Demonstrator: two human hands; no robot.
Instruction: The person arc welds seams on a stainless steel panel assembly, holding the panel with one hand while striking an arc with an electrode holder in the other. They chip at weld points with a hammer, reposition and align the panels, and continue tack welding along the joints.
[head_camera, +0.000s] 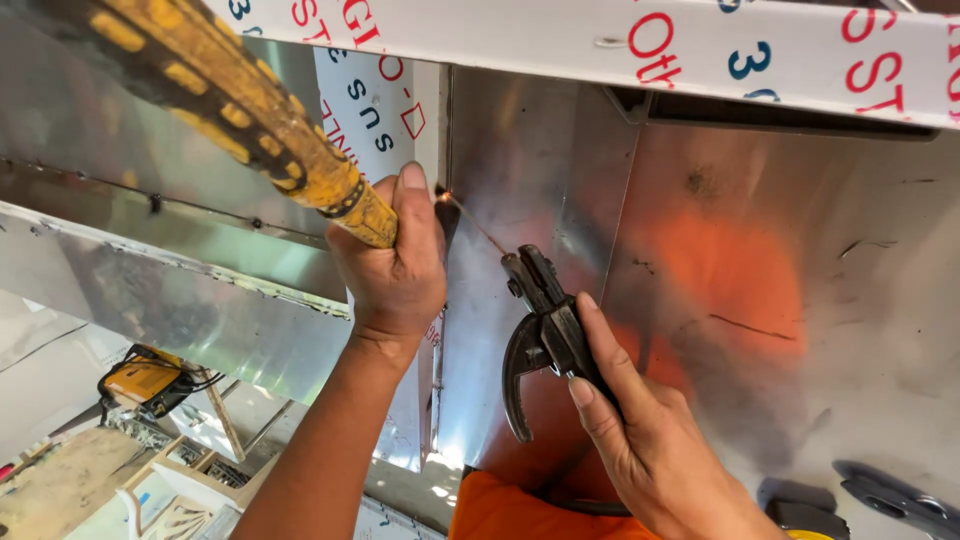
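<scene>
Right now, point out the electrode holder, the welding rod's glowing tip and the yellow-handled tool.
electrode holder (545, 320): head view, on its dark clamp body.
welding rod's glowing tip (442, 197): head view, at the spark.
yellow-handled tool (250, 120): head view, mid-handle.

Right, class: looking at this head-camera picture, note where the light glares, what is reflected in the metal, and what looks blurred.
In the head view, the shiny steel sheet panel mirrors an orange blur; a small bright spark glows at the thin welding rod in the dark metal electrode holder; the yellow-and-black handle, close to the lens, is soft; sunlight glares near the panel's foot.
</scene>
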